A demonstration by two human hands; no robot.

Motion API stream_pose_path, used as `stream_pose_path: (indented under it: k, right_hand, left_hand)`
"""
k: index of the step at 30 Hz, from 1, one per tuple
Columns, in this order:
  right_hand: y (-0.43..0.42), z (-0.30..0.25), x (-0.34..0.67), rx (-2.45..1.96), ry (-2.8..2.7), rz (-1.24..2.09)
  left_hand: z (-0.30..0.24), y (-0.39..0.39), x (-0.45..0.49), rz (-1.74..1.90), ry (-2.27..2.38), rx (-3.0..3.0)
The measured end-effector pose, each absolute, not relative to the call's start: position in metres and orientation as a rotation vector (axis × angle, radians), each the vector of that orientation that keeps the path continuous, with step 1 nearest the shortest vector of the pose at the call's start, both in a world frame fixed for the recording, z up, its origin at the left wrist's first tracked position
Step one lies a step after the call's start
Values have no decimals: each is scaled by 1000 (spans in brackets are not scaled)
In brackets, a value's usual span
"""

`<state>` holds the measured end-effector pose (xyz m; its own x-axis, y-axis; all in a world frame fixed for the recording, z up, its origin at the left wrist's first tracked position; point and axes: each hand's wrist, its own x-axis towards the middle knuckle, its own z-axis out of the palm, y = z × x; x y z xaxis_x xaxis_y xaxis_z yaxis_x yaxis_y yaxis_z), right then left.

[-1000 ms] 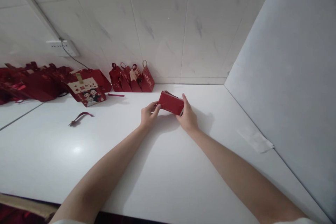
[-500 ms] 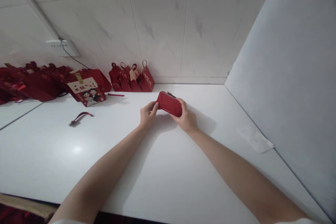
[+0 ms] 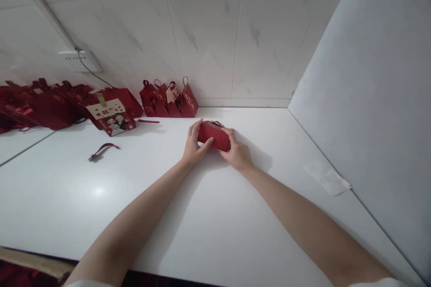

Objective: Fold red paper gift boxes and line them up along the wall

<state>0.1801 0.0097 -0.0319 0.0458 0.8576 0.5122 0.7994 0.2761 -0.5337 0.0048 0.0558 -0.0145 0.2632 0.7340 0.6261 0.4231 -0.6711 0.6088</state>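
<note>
Between my two hands is a small red gift box, tilted so that a plain red face is toward me; a thin strap shows along its far top edge. My left hand grips its left end, with the thumb on the near face and the fingers along the far left side. At the right end, my right hand is wrapped around the box, its index finger over the upper corner. The underside of the box is hidden, so I cannot tell whether it touches the white table.
Several small red gift boxes with loops stand against the tiled wall. A printed box and more red boxes are at the left. Loose straps lie on the table. A white paper piece lies by the right panel.
My left hand has shifted its grip, with the thumb now on the near face and the fingers raised behind. The box has tipped slightly, showing more of the strap side.
</note>
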Motion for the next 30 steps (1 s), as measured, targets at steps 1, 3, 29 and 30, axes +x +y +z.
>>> stream_pose_path:
  k: [1, 3, 29, 30]
  right_hand:
    - [10, -32, 180, -1511, -1746, 93]
    - [10, -33, 181, -1500, -1754, 93]
    - [11, -35, 182, -1489, -1785, 56]
    - [11, -35, 182, -1491, -1785, 45]
  left_hand:
    - [-15, 56, 5, 1342, 1041, 2222]
    - [-15, 55, 5, 1313, 1013, 2249]
    - [-11, 49, 11, 1292, 1095, 2306]
    - [-12, 49, 11, 1291, 1093, 2289]
